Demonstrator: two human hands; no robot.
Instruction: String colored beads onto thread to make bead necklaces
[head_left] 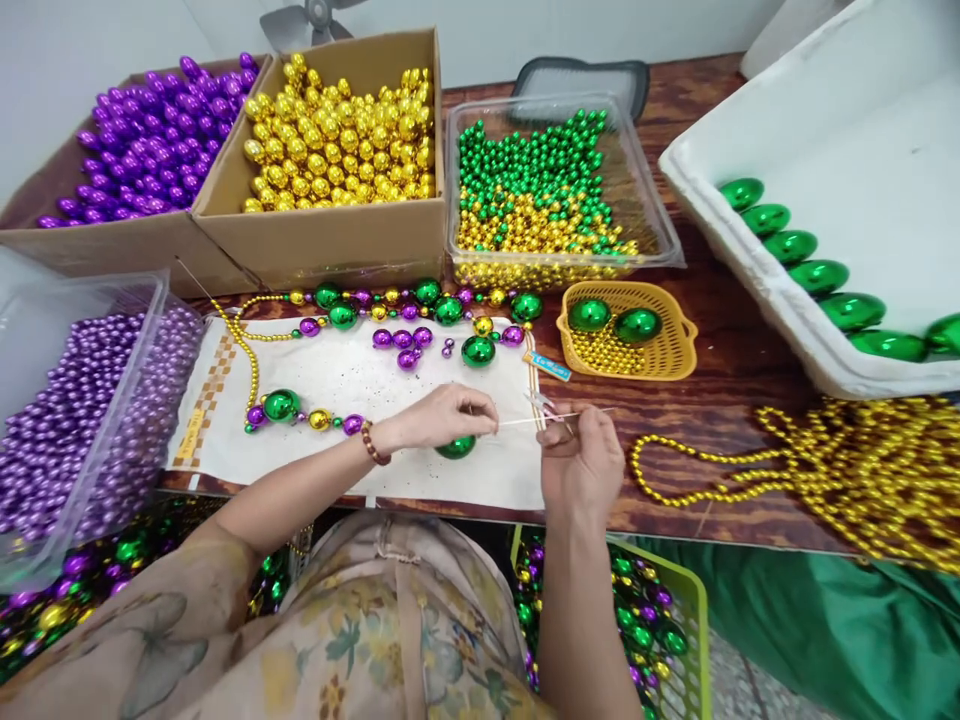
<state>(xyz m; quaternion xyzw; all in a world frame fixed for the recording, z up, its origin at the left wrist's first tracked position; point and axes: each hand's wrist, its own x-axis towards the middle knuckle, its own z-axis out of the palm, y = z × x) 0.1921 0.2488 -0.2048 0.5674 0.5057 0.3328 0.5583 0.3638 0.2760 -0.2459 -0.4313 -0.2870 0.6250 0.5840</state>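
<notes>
A white string is stretched between my two hands. My left hand is closed in a pinch on one end, just above a large green bead that it partly hides. On the other side my right hand grips the string, and a thin tip sticks out past its fingers. Small scissors show at the right fingers; whether they are held, I cannot tell. Around the white cloth runs a strand of purple, gold and green beads. Loose purple beads lie inside the loop.
Boxes of purple beads and gold beads stand at the back, beside a clear tub. At right are a yellow basket, a white foam box and gold bead strands. Lilac beads fill a left tub.
</notes>
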